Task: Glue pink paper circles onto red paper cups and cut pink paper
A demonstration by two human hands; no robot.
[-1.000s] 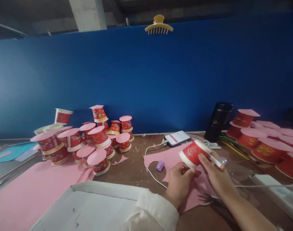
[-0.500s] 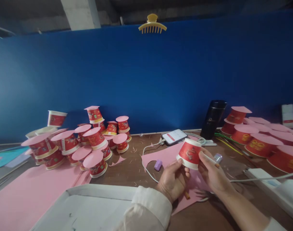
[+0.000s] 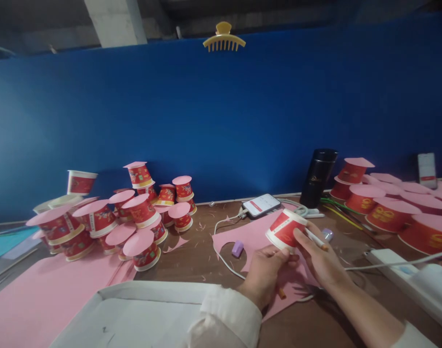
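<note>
A red and white paper cup (image 3: 285, 229), tilted with its white base up, is held between my two hands above a cut pink sheet (image 3: 257, 237). My left hand (image 3: 266, 270) pinches its lower rim. On the cup's right side are the fingers of my right hand (image 3: 320, 253), which also has a white pen-like stick (image 3: 316, 239) tucked between thumb and fingers. A purple block (image 3: 237, 249) lies beside the sheet. Left of my hands stand several red cups topped with pink paper discs (image 3: 139, 241).
More disc-topped cups (image 3: 393, 215) stand at the right. A black bottle (image 3: 318, 179) and a phone (image 3: 261, 205) with a white cable are behind my hands. A white power strip (image 3: 405, 275) lies right, a white tray (image 3: 152, 309) front left.
The cup has turned between my fingers, so a white label strip now faces me instead of the gold figure. My left fingers have shifted along its rim. The view has moved slightly.
</note>
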